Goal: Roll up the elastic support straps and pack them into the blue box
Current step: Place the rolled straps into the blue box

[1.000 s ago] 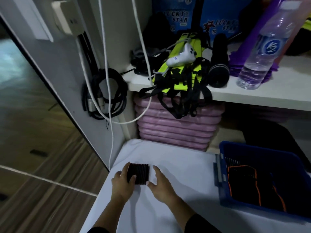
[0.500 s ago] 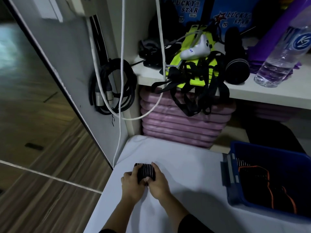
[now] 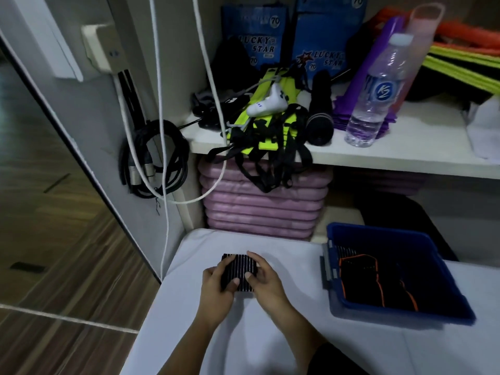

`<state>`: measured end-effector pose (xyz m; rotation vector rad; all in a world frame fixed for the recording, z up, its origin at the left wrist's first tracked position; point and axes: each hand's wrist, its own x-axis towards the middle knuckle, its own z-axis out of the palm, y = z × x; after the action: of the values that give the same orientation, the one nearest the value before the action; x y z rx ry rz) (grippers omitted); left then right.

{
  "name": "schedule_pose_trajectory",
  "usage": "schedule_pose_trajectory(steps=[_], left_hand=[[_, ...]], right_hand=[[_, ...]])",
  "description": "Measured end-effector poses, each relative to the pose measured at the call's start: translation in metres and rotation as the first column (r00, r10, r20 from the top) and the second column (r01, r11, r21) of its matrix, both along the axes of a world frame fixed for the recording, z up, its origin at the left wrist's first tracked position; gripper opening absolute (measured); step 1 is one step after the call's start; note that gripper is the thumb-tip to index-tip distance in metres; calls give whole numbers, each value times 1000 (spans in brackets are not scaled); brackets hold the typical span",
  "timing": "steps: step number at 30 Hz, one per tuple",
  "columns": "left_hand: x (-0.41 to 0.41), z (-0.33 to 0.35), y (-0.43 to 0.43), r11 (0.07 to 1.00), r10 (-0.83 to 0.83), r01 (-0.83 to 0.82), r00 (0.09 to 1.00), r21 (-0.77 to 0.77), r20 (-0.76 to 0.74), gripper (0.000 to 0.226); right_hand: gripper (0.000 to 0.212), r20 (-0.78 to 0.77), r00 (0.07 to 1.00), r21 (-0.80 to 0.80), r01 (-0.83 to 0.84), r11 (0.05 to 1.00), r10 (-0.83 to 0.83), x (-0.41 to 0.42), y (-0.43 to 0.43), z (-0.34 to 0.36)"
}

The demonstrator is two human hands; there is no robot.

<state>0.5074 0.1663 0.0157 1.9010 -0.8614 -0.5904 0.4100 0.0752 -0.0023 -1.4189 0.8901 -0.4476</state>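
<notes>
head cam, looking down: 2 hands work on 1 elastic support strap (image 3: 238, 269), black w/ fine ribs, rolled into a short fat bundle on the white-covered table (image 3: 270, 336), near its left edge. left hand (image 3: 216, 289) grips the bundle's left side, thumb on top, fingers curled round the far side. right hand (image 3: 267, 282) grips the right side the same way, thumb on top beside the left thumb. 1 blue box (image 3: 400, 311) sits on the table well to the right, apart from both hands. inside it lies dark packed gear w/ orange edging (image 3: 359, 277); can't tell how many pcs. 1 ribbed piece (image 3: 345, 250) shows at the box's back-left corner. behind the table, 1 white shelf (image 3: 378, 158) holds 1 water bottle (image 3: 376, 98), 1 black mic (image 3: 320, 112), 1 white controller (image 3: 267, 104) on yellow-green bibs w/ black straps, and 2 blue bags (image 3: 254, 41) at the back. under the shelf, 1 stack of pink mats (image 3: 259, 209). 1 coil of black cable (image 3: 159, 161) hangs on the wall at left, w/ 2 white cords running down past it.
</notes>
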Motion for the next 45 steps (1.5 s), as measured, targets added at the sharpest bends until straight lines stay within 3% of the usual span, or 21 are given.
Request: schedule_pose_trajectory(steps=[6,12,19,25,31,36,45], left_hand=[[-58,44,-52,985,-133,141,987,-96,89,55],[-139,67,-104,939,-283,301,951,-169,123,59],[-202,57,-144,923,-373,383,911,-24,178,59],[-215,40,-151,877,-471,411,836,249,281,61],[-216,30,-155,869,-484,385,796,311,364,66],[-217,25,-161,857,-499,382,784,346,369,63],[-216,26,-164,833,-515,380,800,402,310,50]], right_hand=[[39,151,981,-108,140,984,-123,-76,-38,57],[39,139,962,-182,259,949,-236,-173,-87,86],[36,48,913,-222,405,887,-405,-264,-133,83],[32,-189,927,-299,259,918,-323,-286,-155,62],[26,-395,899,-243,96,965,-189,-288,-164,47],[20,-495,865,-208,-26,978,-82,-286,-167,43],[30,-503,847,-313,6,950,-170,-288,-163,38]])
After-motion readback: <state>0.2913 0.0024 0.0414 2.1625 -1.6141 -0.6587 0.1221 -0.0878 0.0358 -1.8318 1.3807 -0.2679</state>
